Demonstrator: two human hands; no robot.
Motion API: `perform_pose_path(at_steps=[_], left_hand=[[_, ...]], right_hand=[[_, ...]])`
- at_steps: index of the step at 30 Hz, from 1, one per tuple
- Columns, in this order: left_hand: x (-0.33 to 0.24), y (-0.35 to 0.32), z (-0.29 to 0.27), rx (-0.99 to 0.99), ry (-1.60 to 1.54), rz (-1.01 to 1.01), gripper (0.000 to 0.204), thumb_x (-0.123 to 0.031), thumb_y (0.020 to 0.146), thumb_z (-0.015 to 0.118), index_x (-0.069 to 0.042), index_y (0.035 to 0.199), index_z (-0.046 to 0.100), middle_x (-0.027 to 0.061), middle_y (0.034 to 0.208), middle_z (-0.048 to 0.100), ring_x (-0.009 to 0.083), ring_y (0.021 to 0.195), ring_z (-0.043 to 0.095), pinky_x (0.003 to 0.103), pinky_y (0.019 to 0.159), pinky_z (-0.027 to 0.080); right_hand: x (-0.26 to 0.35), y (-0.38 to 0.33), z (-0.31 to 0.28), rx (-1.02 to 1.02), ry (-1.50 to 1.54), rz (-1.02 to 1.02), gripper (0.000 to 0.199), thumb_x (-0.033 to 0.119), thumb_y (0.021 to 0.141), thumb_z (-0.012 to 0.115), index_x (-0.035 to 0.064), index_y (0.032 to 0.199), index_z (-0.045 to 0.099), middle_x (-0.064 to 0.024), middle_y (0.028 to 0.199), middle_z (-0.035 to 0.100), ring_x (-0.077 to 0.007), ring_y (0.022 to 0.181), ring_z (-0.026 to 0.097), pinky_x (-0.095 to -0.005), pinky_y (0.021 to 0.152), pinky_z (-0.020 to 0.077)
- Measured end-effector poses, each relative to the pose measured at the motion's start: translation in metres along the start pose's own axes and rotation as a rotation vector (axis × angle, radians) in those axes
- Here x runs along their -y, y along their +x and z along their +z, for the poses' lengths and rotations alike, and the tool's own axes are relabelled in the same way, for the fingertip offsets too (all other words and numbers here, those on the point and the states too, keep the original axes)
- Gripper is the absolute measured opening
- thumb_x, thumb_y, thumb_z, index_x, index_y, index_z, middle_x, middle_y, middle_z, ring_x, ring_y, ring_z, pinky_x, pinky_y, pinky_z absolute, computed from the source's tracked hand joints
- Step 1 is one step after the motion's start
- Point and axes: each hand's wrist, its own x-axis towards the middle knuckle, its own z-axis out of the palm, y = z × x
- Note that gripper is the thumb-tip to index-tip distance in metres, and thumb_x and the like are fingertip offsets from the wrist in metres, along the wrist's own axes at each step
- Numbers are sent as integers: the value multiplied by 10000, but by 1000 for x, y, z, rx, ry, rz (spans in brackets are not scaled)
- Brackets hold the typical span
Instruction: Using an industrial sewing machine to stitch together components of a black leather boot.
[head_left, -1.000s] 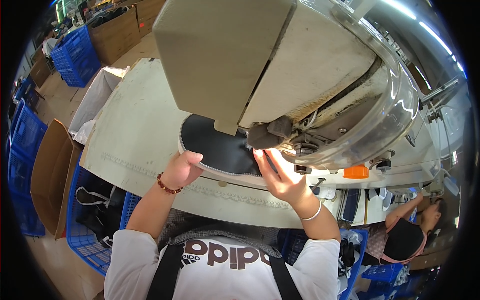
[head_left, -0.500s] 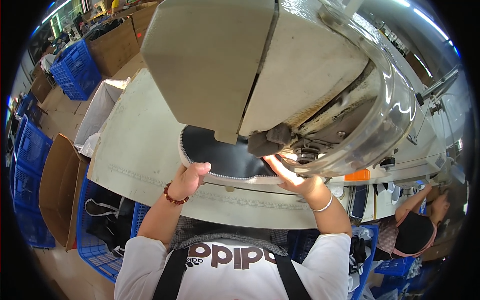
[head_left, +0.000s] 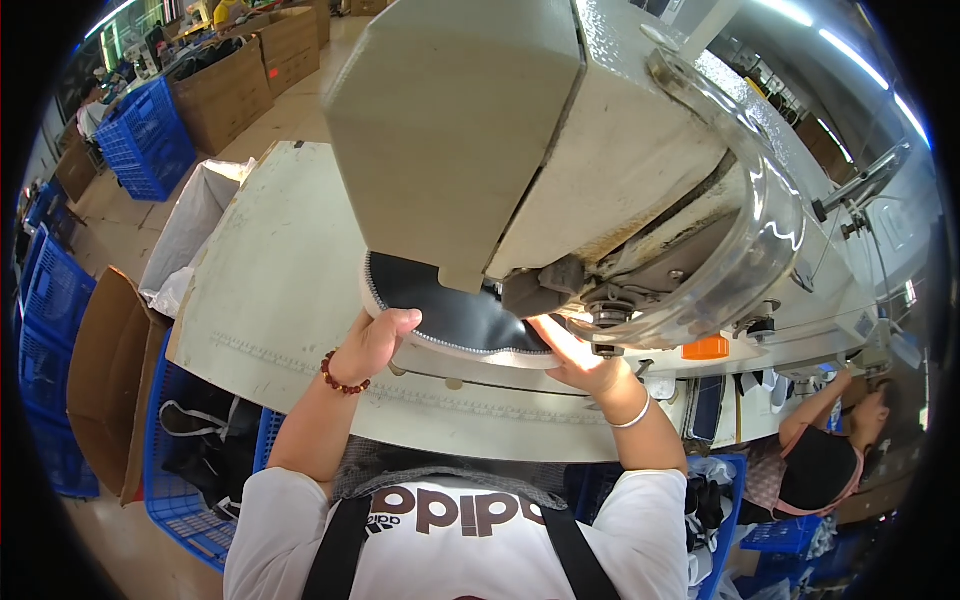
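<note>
A shoe sole (head_left: 450, 305) with a black face and a white rim, edged by a line of pale stitches, lies under the sewing machine head (head_left: 450, 130). My left hand (head_left: 378, 343) grips its near left edge, thumb on top and fingers beneath. At the sole's right end, my right hand (head_left: 585, 358) holds the rim, its fingers reaching under the machine beside a dark grey block (head_left: 540, 290). The machine head hides the far part of the sole and the stitching point. Some right fingertips are also out of sight.
A clear curved guard (head_left: 770, 220) juts out right of the machine. On the table (head_left: 270, 250) lie an orange piece (head_left: 705, 347) and a phone (head_left: 706, 405). Blue crates (head_left: 185, 520) with dark shoe parts flank me. Another person (head_left: 825, 460) works at far right.
The view has shifted a little, so the machine head appears farther right. Both hands keep their grip on the sole, with only slight movement.
</note>
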Motion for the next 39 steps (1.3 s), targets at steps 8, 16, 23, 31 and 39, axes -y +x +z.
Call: perform_pose_path(at_steps=[8,16,23,31,39], left_hand=[[-12,11,25,-133,105,18,173,-202,1012,559,-38,1055,595,-54,922,540,55,808,458,249,694,383],[-14,12,36,-105,-157,13,455,-153,1009,589,-11,1431,496,83,1356,618,191,1222,614,376,1040,505],[0,22,24,-80,-346,17,421,-161,994,669,1,1361,542,103,1240,700,206,1119,691,368,1026,543],[-24,92,-1,189,-55,-54,453,-193,1014,630,-71,1435,512,37,1354,642,172,1216,635,352,1070,495],[-8,191,-10,195,825,-116,364,-232,1008,637,-38,1312,588,48,1220,685,160,1112,648,343,943,516]], right_hand=[[12,12,3,-171,-299,-131,561,-54,635,747,-7,1194,728,-122,1099,754,-270,952,730,-381,903,578],[36,28,0,-159,-399,-86,627,64,622,762,67,1248,730,-135,1176,735,-277,936,735,-387,890,562],[50,-9,-29,-6,-292,-9,759,342,813,764,39,1465,521,-231,1404,526,-369,1316,489,-633,1181,263],[19,-63,-47,-401,18,523,449,52,801,805,-51,1190,606,-168,1209,604,-348,1235,553,-425,1066,433],[169,-52,-117,90,-483,95,254,178,762,810,19,922,691,-85,820,669,-250,557,637,-348,530,518]])
